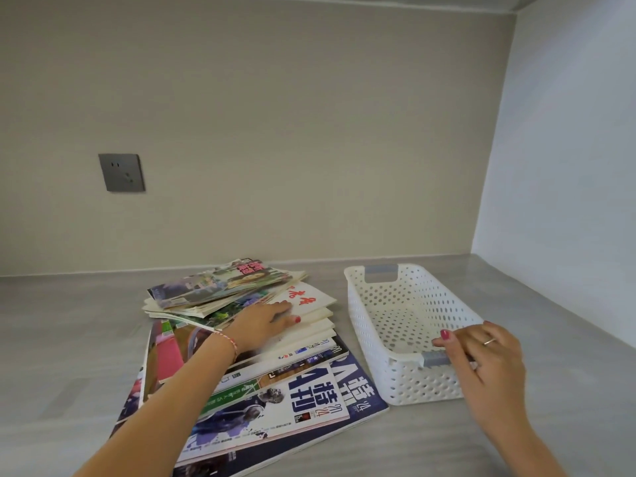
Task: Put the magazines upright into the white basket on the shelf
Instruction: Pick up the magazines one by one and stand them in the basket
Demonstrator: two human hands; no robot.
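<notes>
Magazines (247, 356), glossy, flat in a slumped pile mid-shelf (69, 339); none yet in perforated white plastic basket (406, 325), empty beside. Left hand (265, 321) flat on pile, right hand (481, 356) gripping basket's near rim.

bare arms, no sleeves. left hand (263, 321) has a red-white string bracelet (230, 342), right hand (481, 356) a ring (489, 341), red nail polish on both

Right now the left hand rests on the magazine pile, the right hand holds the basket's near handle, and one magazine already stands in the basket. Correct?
Not quite. The head view shows the white basket holds no magazine. The left hand on the magazine pile and the right hand at the near handle are as you say.
</notes>
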